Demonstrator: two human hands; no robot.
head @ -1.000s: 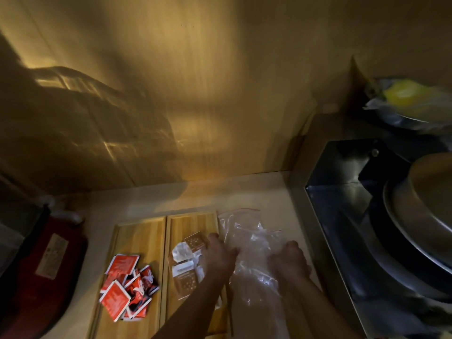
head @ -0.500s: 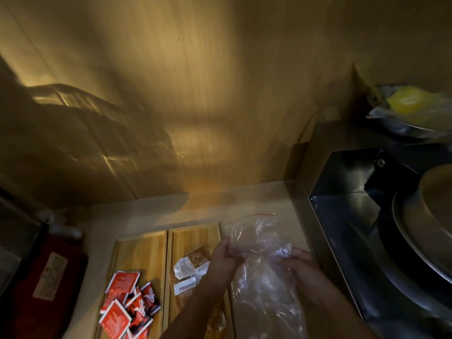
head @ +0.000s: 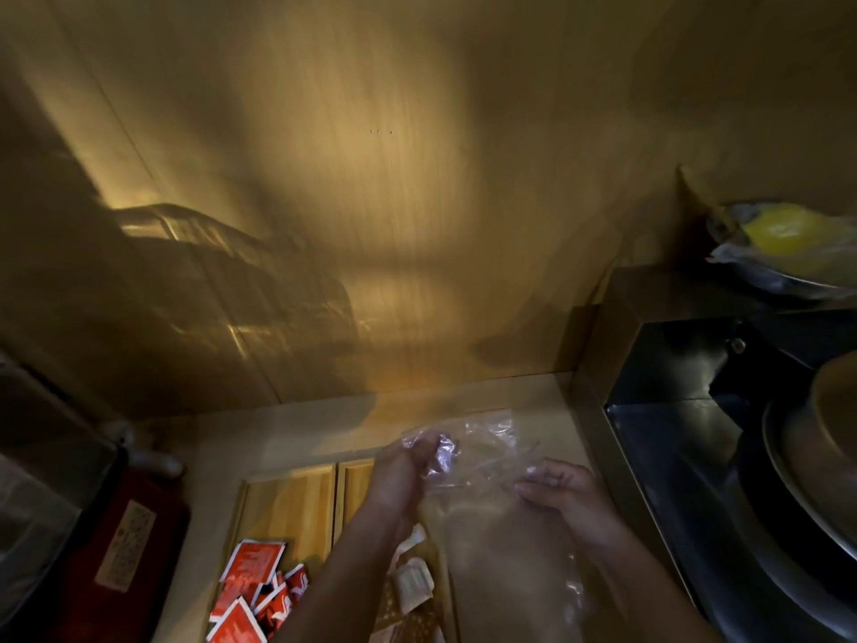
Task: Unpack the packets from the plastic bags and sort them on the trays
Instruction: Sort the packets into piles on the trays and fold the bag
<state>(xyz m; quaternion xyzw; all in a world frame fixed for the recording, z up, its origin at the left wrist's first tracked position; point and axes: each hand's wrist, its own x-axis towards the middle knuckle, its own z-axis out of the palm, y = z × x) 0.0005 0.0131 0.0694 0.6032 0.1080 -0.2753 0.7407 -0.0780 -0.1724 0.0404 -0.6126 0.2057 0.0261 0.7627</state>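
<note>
Both hands hold the clear plastic bag [head: 487, 461] above the right tray [head: 354, 480]: the left hand [head: 403, 471] bunches its top edge, the right hand [head: 563, 491] pinches its side. Red packets [head: 252, 591] lie on the left tray [head: 287, 503], pale packets [head: 412, 582] on the right one.

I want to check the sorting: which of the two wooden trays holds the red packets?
The left tray, the one farther from the plastic bag. The red packets are piled on it; the right tray holds only pale white and brown packets.

Left hand [head: 402, 471] raised, grip pinched closed, right hand [head: 563, 491] lower, fingers loosely curled
</note>
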